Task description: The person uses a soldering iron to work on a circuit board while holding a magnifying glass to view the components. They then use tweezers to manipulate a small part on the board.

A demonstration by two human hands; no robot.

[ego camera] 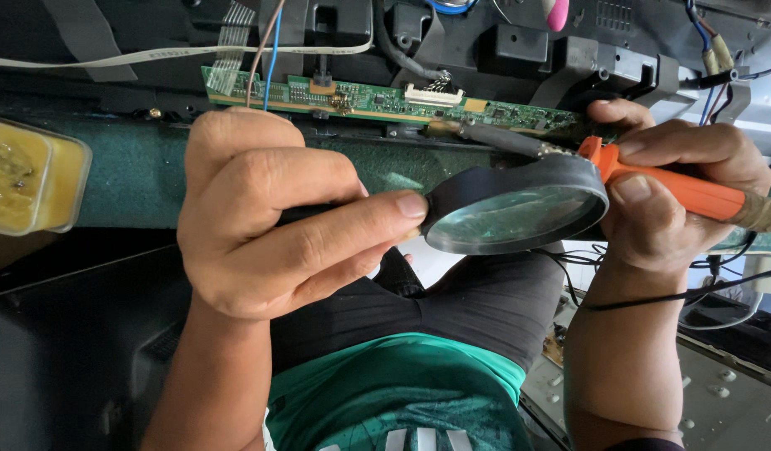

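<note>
Two hands are at work above a narrow green circuit board (385, 100) that lies along the far edge of a dark green surface (135, 179). The left hand (268, 225) is closed around the black handle of a magnifying glass (515, 213), thumb extended along the handle toward the lens rim; most of the handle is hidden inside the fist. The round lens, framed in black, sits between the two hands, near the right end of the board and slightly nearer than it. The right hand (677, 192) is clamped on the orange grip of a soldering iron (652, 179), held pen-style between thumb and fingers. The iron's dark metal shaft (502, 138) runs leftward past the far rim of the lens, and its tip rests at or just above the near edge of the board; contact cannot be confirmed. The rear of the grip is wrapped in pale tape, and a black cord (677, 292) trails from that side across the right wrist. A flat white ribbon cable (151, 57) crosses the black chassis (527, 42) beyond the board, and thin blue and brown wires (271, 50) drop to the board's left end. A yellow translucent container (30, 179) stands at the far left of the surface.
</note>
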